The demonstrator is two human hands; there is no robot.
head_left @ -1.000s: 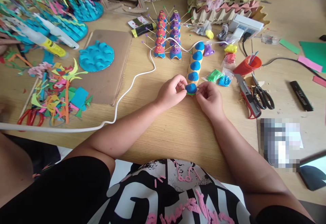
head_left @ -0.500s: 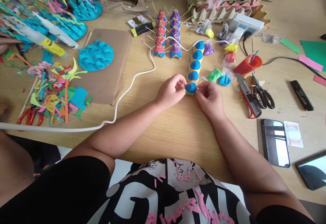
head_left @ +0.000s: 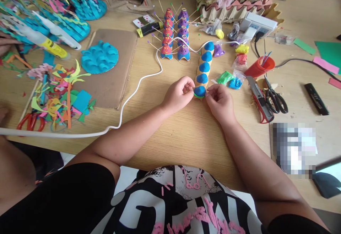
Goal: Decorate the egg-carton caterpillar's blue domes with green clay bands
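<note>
The strip (head_left: 204, 73) lies lengthwise on the worktop (head_left: 170, 141), its near end between my hands. Left hand (head_left: 179, 93) and right hand (head_left: 220, 101): both curled, thumbs drawn toward fingers, one at each side of the near dome (head_left: 199, 91). A green band (head_left: 198, 96) edges that dome's base; whether either hand grips it, I cannot tell.

Risks, as I judge them. Uneven pressure from the two sides could dent the dome or pull the band crooked. A sideways push could skid or twist the strip, as I see nothing bracing it. The white cable (head_left: 138, 81) runs from near my left forearm (head_left: 133, 131) past the strip's far end; snagging it could disturb the purple row (head_left: 183, 35).
</note>
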